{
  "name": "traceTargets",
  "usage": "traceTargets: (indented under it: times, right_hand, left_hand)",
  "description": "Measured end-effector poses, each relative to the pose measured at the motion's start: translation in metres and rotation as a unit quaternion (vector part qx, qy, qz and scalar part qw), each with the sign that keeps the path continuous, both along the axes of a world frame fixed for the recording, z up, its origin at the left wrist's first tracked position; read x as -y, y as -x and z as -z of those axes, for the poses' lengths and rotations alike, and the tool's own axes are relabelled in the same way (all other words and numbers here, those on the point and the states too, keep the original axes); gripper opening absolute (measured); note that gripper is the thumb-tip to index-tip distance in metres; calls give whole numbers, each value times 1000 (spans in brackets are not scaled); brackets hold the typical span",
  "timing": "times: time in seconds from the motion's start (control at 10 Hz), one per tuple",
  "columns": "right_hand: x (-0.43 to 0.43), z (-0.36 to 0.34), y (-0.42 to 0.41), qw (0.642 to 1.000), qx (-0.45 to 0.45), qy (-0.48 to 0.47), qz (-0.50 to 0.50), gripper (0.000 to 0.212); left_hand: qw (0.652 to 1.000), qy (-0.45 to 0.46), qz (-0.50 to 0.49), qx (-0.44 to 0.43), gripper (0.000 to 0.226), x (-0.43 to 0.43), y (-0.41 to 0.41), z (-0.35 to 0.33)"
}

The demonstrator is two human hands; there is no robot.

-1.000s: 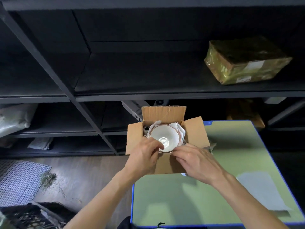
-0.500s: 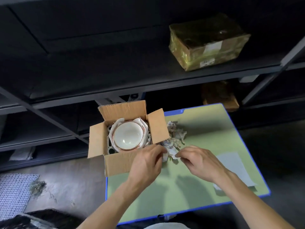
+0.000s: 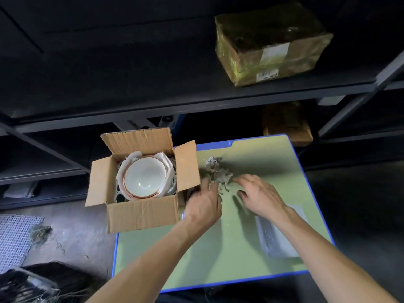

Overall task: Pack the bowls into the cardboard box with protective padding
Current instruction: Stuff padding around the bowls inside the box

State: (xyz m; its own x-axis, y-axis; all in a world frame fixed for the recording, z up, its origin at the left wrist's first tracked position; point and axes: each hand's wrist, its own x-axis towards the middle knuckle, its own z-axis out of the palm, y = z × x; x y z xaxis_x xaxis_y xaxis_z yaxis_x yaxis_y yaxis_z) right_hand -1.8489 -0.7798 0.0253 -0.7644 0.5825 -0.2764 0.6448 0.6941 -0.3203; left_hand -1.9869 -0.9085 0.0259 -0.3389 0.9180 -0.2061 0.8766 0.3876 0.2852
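Bowl [image 3: 144, 177], one visible, in one box [image 3: 142, 212]

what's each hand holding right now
Left hand: open, fingers blurred beside the crumpled paper.
Right hand: open, fingertips touching the paper.

Left hand [image 3: 203, 206] and right hand [image 3: 260, 197] touch crumpled paper [image 3: 216, 173] beside the cardboard box [image 3: 142, 212] holding a bowl [image 3: 145, 176].

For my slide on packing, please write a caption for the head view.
Left hand and right hand reach for crumpled paper beside the open cardboard box holding a bowl.
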Motion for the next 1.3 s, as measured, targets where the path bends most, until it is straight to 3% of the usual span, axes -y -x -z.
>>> traceTargets:
  times: [0.1,0.2,0.3,0.5,0.7,1.1,1.2,1.3]
  right_hand:
    - [-16,7,12,1000,0,8,-1,51]
    - [-27,15,26,1000,12,21,-3,43]
    - [-29,29,34,998,33,46,-14,41]
    - [-21,48,32,997,27,69,-9,37]
    - [-12,51,18,998,2,66,17,15]
    - [-4,18,-9,991,-54,76,93,21]
    - [-4,0,-13,987,-76,111,84,23]
    - [-1,-14,-16,980,-85,166,73,27]
  left_hand:
    - [990,-13,-65,124,41,-4,-2,5]
    - [999,-44,-13,-1,33,-15,9,20]
    - [989,-52,-110,84,36,-31,7,26]
    - [996,-6,-64,67,35,-28,2,40]
    - [997,-42,-43,56,33,-23,-1,36]
    - [992,-95,-32,71,37,-12,-4,30]
    - [986,-92,-18,136,48,-13,-5,26]
    - [964,-124,-13,234,40,-11,-10,12]
